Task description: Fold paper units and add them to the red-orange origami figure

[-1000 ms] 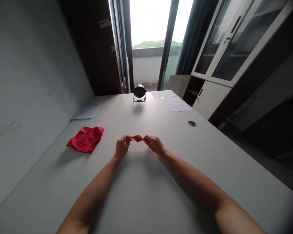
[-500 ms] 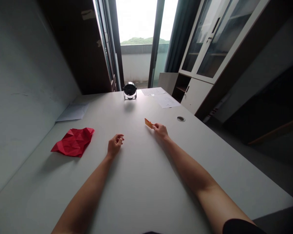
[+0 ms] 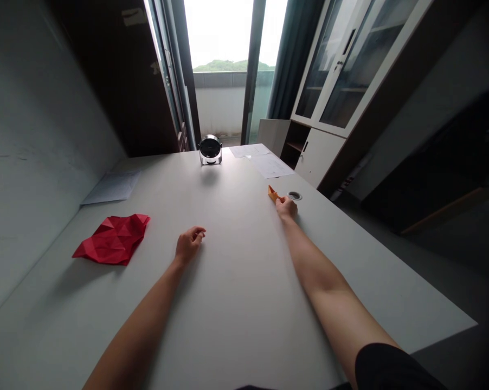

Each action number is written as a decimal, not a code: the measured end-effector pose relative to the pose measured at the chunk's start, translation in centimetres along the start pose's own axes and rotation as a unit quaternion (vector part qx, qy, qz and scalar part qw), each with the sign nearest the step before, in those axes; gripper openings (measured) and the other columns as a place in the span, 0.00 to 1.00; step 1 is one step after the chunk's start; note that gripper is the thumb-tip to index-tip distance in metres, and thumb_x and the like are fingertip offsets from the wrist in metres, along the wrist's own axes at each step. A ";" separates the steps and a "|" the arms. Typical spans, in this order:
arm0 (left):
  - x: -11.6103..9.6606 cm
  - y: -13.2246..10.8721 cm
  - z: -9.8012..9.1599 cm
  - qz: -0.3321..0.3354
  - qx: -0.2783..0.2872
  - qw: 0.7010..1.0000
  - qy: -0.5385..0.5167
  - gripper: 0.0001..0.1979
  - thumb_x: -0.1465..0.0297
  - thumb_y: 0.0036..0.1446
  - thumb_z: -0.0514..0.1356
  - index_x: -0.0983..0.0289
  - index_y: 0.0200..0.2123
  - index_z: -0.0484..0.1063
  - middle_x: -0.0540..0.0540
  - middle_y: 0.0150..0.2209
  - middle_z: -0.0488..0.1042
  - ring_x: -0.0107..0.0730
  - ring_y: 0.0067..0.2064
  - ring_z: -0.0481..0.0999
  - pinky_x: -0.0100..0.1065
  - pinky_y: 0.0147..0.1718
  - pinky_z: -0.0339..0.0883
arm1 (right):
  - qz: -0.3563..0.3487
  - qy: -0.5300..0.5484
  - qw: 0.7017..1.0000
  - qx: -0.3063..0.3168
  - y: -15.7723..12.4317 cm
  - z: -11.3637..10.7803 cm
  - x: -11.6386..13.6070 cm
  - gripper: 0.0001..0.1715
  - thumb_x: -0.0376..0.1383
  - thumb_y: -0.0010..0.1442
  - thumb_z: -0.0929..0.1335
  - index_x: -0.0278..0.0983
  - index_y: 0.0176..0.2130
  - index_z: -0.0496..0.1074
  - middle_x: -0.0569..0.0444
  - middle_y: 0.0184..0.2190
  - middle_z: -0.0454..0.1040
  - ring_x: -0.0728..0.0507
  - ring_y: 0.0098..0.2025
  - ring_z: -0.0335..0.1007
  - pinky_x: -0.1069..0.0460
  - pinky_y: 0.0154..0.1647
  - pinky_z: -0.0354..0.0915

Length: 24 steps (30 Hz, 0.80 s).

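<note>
The orange origami boat (image 3: 272,194) projects forward-left of the right hand (image 3: 287,207), whose thumb and fingers pinch its near end. Expect light, creased paper that crushes easily; hold layered folds gently. The left hand (image 3: 189,244) is loosely curled; fingertip contact cannot be determined.

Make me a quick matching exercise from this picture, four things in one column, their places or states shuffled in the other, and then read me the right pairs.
Things:
1. Left hand
2. Orange folded paper
3. Red paper
4. Round device on a stand

Places or states:
A. Near the far edge of the table
B. Held by the right hand
C. Loosely curled, nothing visible in its grasp
D. Creased, near the wall on the left

Right pairs: 1-C, 2-B, 3-D, 4-A
</note>
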State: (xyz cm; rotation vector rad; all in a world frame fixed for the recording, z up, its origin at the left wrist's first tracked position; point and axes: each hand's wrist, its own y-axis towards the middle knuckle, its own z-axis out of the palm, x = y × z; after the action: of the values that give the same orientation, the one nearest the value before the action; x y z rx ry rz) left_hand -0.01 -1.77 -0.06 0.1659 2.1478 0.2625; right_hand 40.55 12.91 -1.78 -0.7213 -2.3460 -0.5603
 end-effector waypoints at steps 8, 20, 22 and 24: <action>0.0 0.1 0.2 0.013 0.009 0.999 0.043 0.10 0.67 0.59 0.57 0.57 0.39 0.79 0.52 0.34 0.81 0.33 0.32 0.77 0.32 0.35 0.68 | -0.012 0.038 0.999 -0.010 1.6 -0.4 -1.2 0.15 0.41 0.60 0.68 0.39 0.46 0.73 0.47 0.40 0.80 0.42 0.38 0.73 0.51 0.40 0.63; -0.1 0.1 0.2 0.016 0.018 0.997 0.068 0.11 0.67 0.60 0.56 0.57 0.39 0.78 0.51 0.35 0.81 0.34 0.33 0.77 0.33 0.36 0.68 | -0.023 0.053 0.998 -0.039 1.6 -0.2 -1.8 0.12 0.39 0.60 0.66 0.37 0.43 0.73 0.49 0.37 0.78 0.44 0.34 0.70 0.51 0.38 0.62; 0.0 0.1 0.2 0.015 0.017 0.998 0.066 0.11 0.68 0.60 0.56 0.57 0.39 0.78 0.51 0.35 0.81 0.34 0.33 0.77 0.33 0.36 0.68 | -0.030 0.054 0.997 -0.051 1.6 -0.1 -1.9 0.14 0.40 0.60 0.66 0.37 0.44 0.73 0.48 0.38 0.77 0.43 0.36 0.70 0.51 0.38 0.63; 0.0 0.1 0.2 0.015 0.016 0.998 0.060 0.10 0.68 0.59 0.56 0.57 0.39 0.79 0.51 0.35 0.81 0.34 0.33 0.77 0.33 0.36 0.68 | -0.037 0.052 0.997 -0.049 1.5 -0.1 -2.0 0.14 0.40 0.60 0.66 0.36 0.44 0.73 0.47 0.38 0.77 0.43 0.36 0.70 0.51 0.39 0.63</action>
State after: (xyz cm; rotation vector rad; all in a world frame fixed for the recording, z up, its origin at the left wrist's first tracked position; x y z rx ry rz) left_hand 0.11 -1.64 -0.14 0.2050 2.2716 0.2612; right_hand 42.86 13.32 -2.66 -0.6352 -2.2694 -0.7325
